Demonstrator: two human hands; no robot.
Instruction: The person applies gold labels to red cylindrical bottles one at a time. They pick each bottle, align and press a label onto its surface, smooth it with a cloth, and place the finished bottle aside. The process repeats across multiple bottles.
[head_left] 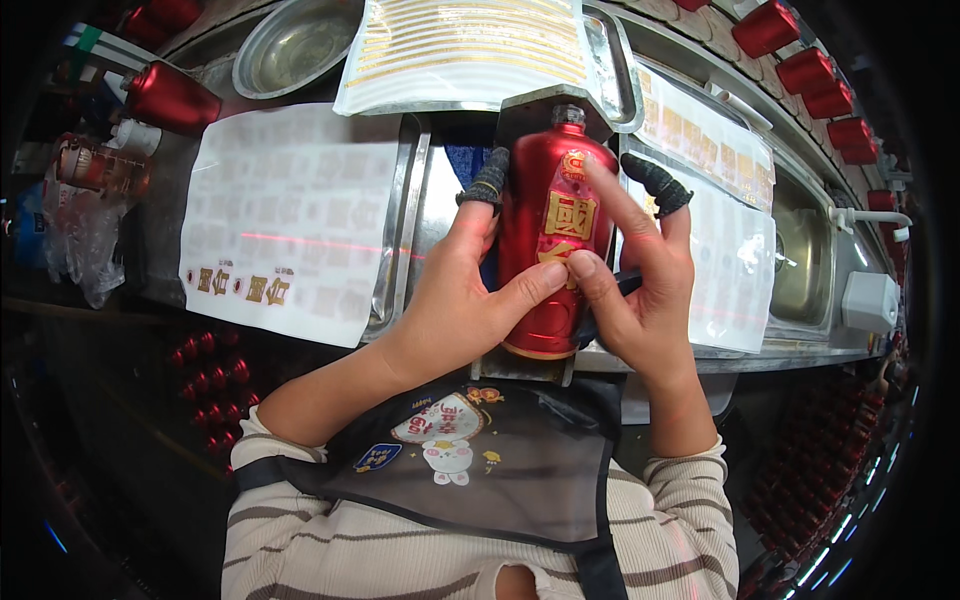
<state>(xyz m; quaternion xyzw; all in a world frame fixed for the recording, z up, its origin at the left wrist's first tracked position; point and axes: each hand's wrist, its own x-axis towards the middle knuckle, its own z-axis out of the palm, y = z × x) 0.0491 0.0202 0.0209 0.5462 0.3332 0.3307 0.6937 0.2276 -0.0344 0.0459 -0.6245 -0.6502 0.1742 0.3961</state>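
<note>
A glossy red bottle (530,190) with a grey neck lies in a metal holder (605,112), its neck away from me. Gold characters and a round emblem on a decal (572,215) run down its front. My left hand (462,275) grips the bottle's left side, thumb pressed on the lower gold character. A black finger cover (485,180) wraps one of its fingers. My right hand (645,275) rests on the decal, thumb at the lower character and a straight finger near the emblem. Another of its fingers, in a black cover (655,185), stands off the bottle.
White decal sheets lie at the left (290,200) and right (735,270); a stack with gold strips (460,55) sits behind the bottle. A metal bowl (298,48) and another red bottle (172,98) are at the far left. A sink (800,265) is at the right.
</note>
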